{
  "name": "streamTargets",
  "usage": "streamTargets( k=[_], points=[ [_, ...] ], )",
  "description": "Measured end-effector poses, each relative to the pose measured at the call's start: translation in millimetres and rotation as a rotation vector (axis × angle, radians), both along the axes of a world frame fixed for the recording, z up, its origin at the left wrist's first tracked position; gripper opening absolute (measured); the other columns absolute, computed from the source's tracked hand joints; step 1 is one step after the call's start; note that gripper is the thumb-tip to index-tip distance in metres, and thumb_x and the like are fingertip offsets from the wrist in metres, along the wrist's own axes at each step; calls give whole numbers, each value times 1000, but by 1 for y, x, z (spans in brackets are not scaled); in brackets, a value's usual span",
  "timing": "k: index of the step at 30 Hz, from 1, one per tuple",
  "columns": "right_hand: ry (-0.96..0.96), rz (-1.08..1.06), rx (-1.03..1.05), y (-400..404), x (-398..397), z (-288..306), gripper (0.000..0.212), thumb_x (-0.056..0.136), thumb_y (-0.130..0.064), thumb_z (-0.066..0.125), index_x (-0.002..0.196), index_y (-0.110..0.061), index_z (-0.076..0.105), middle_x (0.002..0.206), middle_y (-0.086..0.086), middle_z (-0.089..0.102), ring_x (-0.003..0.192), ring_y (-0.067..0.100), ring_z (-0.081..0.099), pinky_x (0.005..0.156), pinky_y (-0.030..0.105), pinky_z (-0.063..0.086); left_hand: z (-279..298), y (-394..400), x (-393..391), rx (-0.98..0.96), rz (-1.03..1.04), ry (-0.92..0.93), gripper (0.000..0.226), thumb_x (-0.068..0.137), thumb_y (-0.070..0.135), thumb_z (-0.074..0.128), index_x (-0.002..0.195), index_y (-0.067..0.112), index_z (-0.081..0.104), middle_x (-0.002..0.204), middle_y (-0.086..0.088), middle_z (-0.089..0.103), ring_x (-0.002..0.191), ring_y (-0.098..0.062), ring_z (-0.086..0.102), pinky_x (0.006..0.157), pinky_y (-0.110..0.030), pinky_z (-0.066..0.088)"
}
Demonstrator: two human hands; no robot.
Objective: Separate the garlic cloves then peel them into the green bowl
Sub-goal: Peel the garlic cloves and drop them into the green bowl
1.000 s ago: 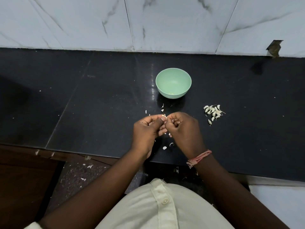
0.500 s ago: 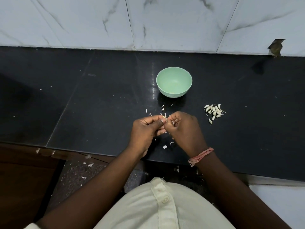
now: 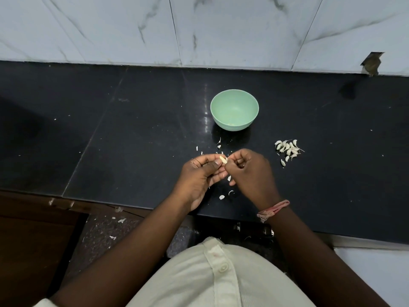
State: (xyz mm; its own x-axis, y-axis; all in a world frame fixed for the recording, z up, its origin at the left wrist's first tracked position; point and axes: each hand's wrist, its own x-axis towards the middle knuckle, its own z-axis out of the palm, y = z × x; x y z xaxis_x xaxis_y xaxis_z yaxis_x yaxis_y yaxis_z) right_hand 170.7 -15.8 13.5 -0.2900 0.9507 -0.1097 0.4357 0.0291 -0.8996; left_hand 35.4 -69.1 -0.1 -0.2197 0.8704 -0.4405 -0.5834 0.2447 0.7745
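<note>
Head view: left hand (image 3: 200, 173) pinches a garlic clove (image 3: 223, 159) while right hand (image 3: 250, 171) picks its skin (fingers curled); a slip could drop it short of the green bowl (image 3: 234, 110).

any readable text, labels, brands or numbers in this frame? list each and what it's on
None: no words, numbers or signs show anywhere in the head view.
Green bowl: plain, no marking.
Black counter and marble wall tiles: only veining and specks.
Cream shirt and pink wrist thread: no print.
</note>
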Motion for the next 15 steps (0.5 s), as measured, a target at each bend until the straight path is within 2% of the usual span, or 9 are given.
streamTargets(
  k=[6, 9, 11, 13, 15],
  points=[
    [-4, 12, 58, -1, -2, -5, 6, 89, -14, 71, 83, -14, 70, 68, 0, 70, 54, 16, 68, 48, 26, 55, 3, 1, 1, -9, 28, 15, 14, 91, 0, 67, 104, -4, 70, 90, -13, 74, 78, -15, 72, 69, -22, 58],
    [58, -44, -6, 2, -2, -6, 7, 90, -10, 67, 84, -12, 69, 71, 1, 72, 52, 15, 69, 46, 17, 48, 3, 2, 1, -3, 37, -52, 16, 93, 0, 65, 107, -3, 70, 91, -13, 75, 79, -15, 73, 72, -24, 60],
    [72, -73, -21, 3, -1, -6, 7, 91, -9, 64, 85, -11, 68, 73, 1, 72, 51, 15, 69, 47, 17, 47, 3, 1, 1, -4, 39, -93, 16, 93, 1, 63, 107, -1, 71, 90, -13, 76, 81, -16, 74, 73, -24, 60],
    [62, -82, -18, 5, 0, -10, 9, 93, -8, 62, 88, -12, 69, 75, -1, 72, 54, 15, 70, 51, 22, 52, 3, 1, 1, -9, 45, -116, 15, 95, 1, 61, 106, 1, 71, 89, -14, 76, 82, -17, 75, 72, -25, 61],
    [46, -67, 4, 6, 1, -14, 16, 93, -9, 58, 96, -17, 72, 82, -4, 74, 64, 15, 72, 63, 33, 60, 3, 2, 3, -17, 63, -130, 16, 96, 1, 59, 106, 3, 71, 88, -15, 76, 81, -18, 75, 72, -26, 62]
  ],
)
